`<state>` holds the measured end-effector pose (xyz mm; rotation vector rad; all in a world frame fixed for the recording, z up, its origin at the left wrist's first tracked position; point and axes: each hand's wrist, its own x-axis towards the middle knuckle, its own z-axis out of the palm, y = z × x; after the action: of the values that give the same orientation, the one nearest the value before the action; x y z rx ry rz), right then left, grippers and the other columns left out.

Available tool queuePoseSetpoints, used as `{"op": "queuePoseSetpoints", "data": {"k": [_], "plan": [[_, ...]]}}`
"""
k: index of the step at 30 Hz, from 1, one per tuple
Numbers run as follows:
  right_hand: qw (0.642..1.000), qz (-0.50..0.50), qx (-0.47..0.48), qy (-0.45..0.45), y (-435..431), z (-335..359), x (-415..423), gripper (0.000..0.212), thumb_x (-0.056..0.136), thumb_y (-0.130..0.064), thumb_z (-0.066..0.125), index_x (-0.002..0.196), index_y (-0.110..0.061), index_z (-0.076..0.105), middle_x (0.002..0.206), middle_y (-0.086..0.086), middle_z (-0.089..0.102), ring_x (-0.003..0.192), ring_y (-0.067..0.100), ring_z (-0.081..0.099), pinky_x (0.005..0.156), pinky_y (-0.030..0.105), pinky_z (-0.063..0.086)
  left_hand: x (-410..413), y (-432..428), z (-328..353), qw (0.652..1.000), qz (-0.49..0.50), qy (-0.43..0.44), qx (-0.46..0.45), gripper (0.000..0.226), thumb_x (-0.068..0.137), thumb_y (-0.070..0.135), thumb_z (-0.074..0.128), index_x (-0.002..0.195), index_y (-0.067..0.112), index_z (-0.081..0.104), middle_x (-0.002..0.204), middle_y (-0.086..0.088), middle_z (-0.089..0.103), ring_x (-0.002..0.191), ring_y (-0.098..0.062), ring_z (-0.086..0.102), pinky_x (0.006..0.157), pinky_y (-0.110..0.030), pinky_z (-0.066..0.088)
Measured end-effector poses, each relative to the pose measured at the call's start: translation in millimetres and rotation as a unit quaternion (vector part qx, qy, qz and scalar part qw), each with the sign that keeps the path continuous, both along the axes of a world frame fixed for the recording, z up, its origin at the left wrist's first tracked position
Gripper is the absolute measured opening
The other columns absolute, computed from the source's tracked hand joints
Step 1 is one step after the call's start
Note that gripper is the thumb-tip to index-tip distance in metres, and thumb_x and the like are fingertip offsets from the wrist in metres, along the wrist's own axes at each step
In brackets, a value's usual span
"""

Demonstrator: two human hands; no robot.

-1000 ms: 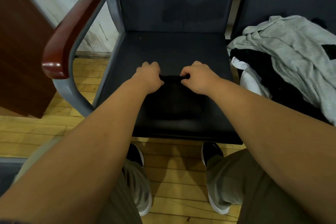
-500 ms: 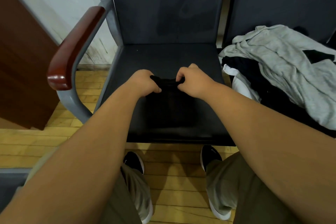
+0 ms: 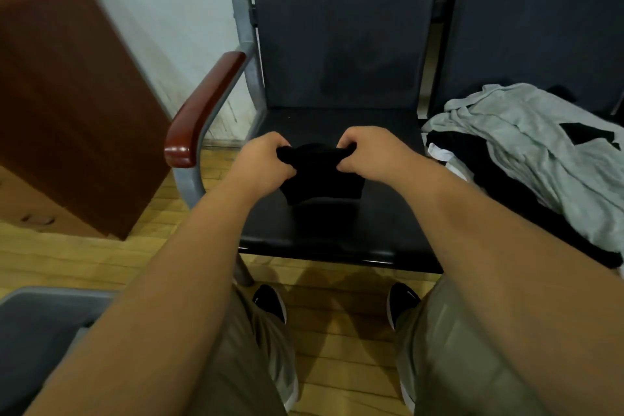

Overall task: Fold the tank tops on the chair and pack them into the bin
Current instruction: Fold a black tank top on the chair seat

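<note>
A folded black tank top [image 3: 320, 176] hangs just above the dark chair seat [image 3: 381, 223]. My left hand [image 3: 266, 159] grips its left upper edge and my right hand [image 3: 368, 154] grips its right upper edge, fingers curled round the cloth. On the neighbouring seat to the right lies a pile of tank tops [image 3: 526, 159]: a grey one on top, with black and white ones beneath. A grey bin's corner [image 3: 40, 324] shows at the lower left, its inside mostly hidden by my left arm.
The chair has a red-brown armrest [image 3: 202, 111] on a grey metal frame at the left. A brown wooden panel [image 3: 67, 94] leans against the wall further left. My legs and black shoes [image 3: 270, 302] stand on the wooden floor below the seat.
Both hands have lifted the folded black tank top off the seat, where it lay flat before. The view has tilted up and shifted left, bringing the bin's corner into sight.
</note>
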<state>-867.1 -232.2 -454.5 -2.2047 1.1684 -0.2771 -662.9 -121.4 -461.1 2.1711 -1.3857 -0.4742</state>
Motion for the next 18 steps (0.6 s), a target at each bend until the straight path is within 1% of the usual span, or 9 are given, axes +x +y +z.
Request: {"op": "queuePoseSetpoints", "data": {"k": [2, 4, 7, 8, 10, 12, 14, 16, 18], "plan": [[1.0, -0.002, -0.022, -0.022, 11, 2, 14, 0.022, 0.088, -0.025, 0.079, 0.105, -0.034, 0.069, 0.103, -0.012, 0.064, 0.091, 0.007, 0.062, 0.07, 0.027, 0.05, 10, 17, 8, 1.0, 0.004, -0.017, -0.019, 0.026, 0.086, 0.014, 0.082, 0.104, 0.021, 0.064, 0.099, 0.002, 0.067, 0.096, -0.02, 0.063, 0.075, -0.035, 0.048], [0.998, -0.003, -0.047, -0.051, 26, 6, 30, 0.02, 0.087, -0.025, 0.077, 0.103, -0.035, 0.068, 0.101, -0.013, 0.064, 0.09, 0.007, 0.063, 0.074, 0.029, 0.054, 21, 38, 21, 0.999, 0.011, -0.023, -0.039, 0.028, 0.084, 0.014, 0.083, 0.105, 0.023, 0.065, 0.1, 0.004, 0.068, 0.096, -0.018, 0.063, 0.073, -0.032, 0.046], [0.994, 0.016, -0.061, -0.088, 52, 15, 64, 0.019, 0.087, -0.024, 0.074, 0.1, -0.035, 0.067, 0.097, -0.013, 0.066, 0.086, 0.007, 0.064, 0.073, 0.031, 0.056, 47, 79, 39, 0.998, 0.031, -0.015, -0.048, 0.029, 0.084, 0.013, 0.083, 0.106, 0.029, 0.071, 0.101, 0.005, 0.072, 0.099, -0.015, 0.067, 0.084, -0.036, 0.055], [0.993, 0.027, -0.063, -0.1, 62, 18, 77, 0.019, 0.087, -0.022, 0.074, 0.099, -0.035, 0.067, 0.095, -0.013, 0.066, 0.085, 0.007, 0.064, 0.07, 0.03, 0.054, 57, 94, 43, 0.998, 0.041, -0.016, -0.05, 0.028, 0.084, 0.013, 0.082, 0.105, 0.029, 0.073, 0.099, 0.005, 0.073, 0.098, -0.015, 0.068, 0.085, -0.037, 0.057], [0.989, 0.057, -0.079, -0.109, 80, 23, 102, 0.017, 0.086, -0.022, 0.074, 0.095, -0.034, 0.066, 0.094, -0.013, 0.065, 0.084, 0.007, 0.063, 0.068, 0.028, 0.05, 75, 126, 48, 0.996, 0.068, -0.018, -0.062, 0.024, 0.084, 0.012, 0.081, 0.101, 0.028, 0.075, 0.093, 0.006, 0.074, 0.095, -0.013, 0.069, 0.082, -0.036, 0.057], [0.986, 0.095, -0.097, -0.102, 99, 27, 129, 0.016, 0.086, -0.023, 0.076, 0.093, -0.033, 0.065, 0.095, -0.011, 0.066, 0.087, 0.011, 0.063, 0.072, 0.032, 0.052, 92, 157, 49, 0.992, 0.101, -0.023, -0.07, 0.021, 0.084, 0.011, 0.08, 0.099, 0.025, 0.074, 0.091, 0.006, 0.072, 0.092, -0.012, 0.067, 0.073, -0.029, 0.053], [0.981, 0.135, -0.113, -0.084, 119, 32, 157, 0.016, 0.087, -0.022, 0.076, 0.093, -0.031, 0.065, 0.096, -0.008, 0.066, 0.089, 0.016, 0.063, 0.076, 0.038, 0.055, 109, 187, 48, 0.988, 0.133, -0.022, -0.071, 0.019, 0.087, 0.012, 0.078, 0.101, 0.023, 0.073, 0.093, 0.006, 0.072, 0.09, -0.008, 0.065, 0.07, -0.023, 0.05], [0.971, 0.182, -0.142, -0.067, 140, 37, 186, 0.015, 0.088, -0.024, 0.077, 0.096, -0.029, 0.065, 0.097, -0.006, 0.067, 0.092, 0.02, 0.064, 0.077, 0.039, 0.054, 125, 217, 45, 0.984, 0.162, -0.017, -0.065, 0.016, 0.089, 0.015, 0.077, 0.101, 0.025, 0.072, 0.093, 0.007, 0.072, 0.088, -0.008, 0.065, 0.071, -0.026, 0.054], [0.957, 0.228, -0.172, -0.047, 159, 41, 215, 0.016, 0.09, -0.032, 0.078, 0.097, -0.03, 0.065, 0.098, -0.006, 0.068, 0.093, 0.02, 0.063, 0.077, 0.038, 0.053, 140, 247, 42, 0.98, 0.188, -0.023, -0.06, 0.014, 0.09, 0.019, 0.077, 0.1, 0.026, 0.071, 0.091, 0.008, 0.071, 0.086, -0.008, 0.065, 0.067, -0.028, 0.053]]}}
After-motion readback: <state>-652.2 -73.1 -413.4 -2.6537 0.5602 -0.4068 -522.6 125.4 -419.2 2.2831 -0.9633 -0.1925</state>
